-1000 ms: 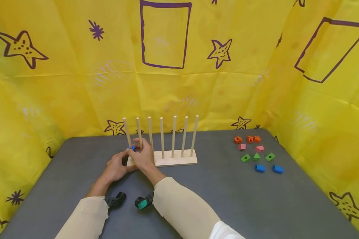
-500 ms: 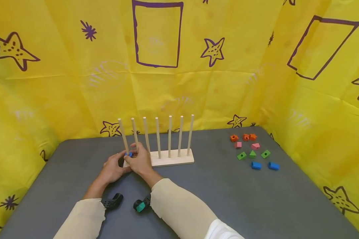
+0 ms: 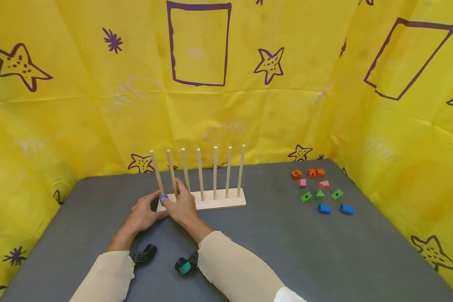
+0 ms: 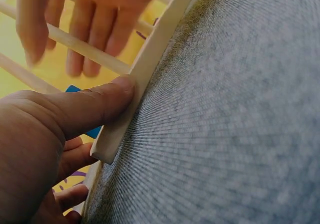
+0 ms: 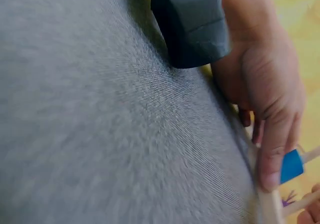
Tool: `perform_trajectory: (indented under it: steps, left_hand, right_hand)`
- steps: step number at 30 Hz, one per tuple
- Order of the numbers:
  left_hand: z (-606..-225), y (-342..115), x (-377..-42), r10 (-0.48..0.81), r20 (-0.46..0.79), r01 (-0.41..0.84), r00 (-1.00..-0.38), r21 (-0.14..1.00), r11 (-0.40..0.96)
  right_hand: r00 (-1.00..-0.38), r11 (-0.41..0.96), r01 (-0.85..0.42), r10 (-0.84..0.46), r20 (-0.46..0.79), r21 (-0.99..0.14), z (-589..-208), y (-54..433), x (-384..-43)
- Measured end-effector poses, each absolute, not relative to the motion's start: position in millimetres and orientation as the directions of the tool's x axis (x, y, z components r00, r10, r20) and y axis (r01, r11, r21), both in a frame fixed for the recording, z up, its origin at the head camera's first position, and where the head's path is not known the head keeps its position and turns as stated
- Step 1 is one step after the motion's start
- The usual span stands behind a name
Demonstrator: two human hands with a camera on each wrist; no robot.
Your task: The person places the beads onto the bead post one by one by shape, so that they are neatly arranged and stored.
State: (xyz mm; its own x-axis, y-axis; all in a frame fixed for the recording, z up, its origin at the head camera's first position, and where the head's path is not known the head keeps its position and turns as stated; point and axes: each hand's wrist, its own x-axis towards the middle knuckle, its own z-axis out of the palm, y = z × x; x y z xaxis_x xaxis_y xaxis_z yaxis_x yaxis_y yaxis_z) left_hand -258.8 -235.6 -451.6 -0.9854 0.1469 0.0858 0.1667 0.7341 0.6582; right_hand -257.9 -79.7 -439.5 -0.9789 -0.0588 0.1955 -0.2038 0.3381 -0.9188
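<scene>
A pale wooden peg stand with several upright dowels stands on the table. Around the foot of its leftmost dowel sits a blue block, also seen as a blue block in the right wrist view. My left hand grips the stand's left end, its thumb on the front edge of the base and its fingers behind. Beside the second dowel is my right hand. In the left wrist view its fingers hang fairly straight, apart from the block, with nothing held.
Towards the table's right side lie loose blocks: several orange ones, two pink ones, several green ones and two blue ones. Yellow cloth with purple drawings encloses the back and sides of the grey table.
The blue block has come to the bottom of the leftmost dowel. My right hand has let go of it and shifted slightly right. My left hand stays on the stand.
</scene>
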Motion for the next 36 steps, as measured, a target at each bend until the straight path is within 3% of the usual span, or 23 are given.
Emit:
perform_trajectory:
  steps: [10, 17, 25, 29, 36]
  left_hand:
    - [-451.7, -234.3, -260.2, 0.148, 0.098, 0.175, -0.984, 0.681, 0.711]
    - [-452.8, -233.7, -259.3, 0.132, 0.071, 0.146, -0.989, 0.672, 0.726]
    - [-452.1, -231.1, -258.5, 0.122, 0.029, 0.109, -0.992, 0.677, 0.728]
    - [-452.4, -230.2, -258.2, 0.119, 0.016, 0.098, -0.993, 0.682, 0.725]
    - [-452.6, -231.5, -258.3, 0.12, 0.028, 0.108, -0.992, 0.673, 0.731]
  right_hand:
    - [-0.911, 0.31, -0.401, -0.232, 0.34, -0.862, -396.9, -38.6, -230.9]
    - [-0.76, 0.229, -0.641, -0.318, 0.566, -0.732, -349.9, 7.7, -211.4]
    - [-0.626, 0.203, -0.78, -0.257, 0.737, -0.592, -319.7, 71.8, -197.5]
    - [-0.606, 0.219, -0.794, -0.223, 0.763, -0.567, -314.7, 104.5, -193.7]
    - [-0.64, 0.284, -0.759, -0.162, 0.751, -0.585, -312.4, 162.7, -189.5]
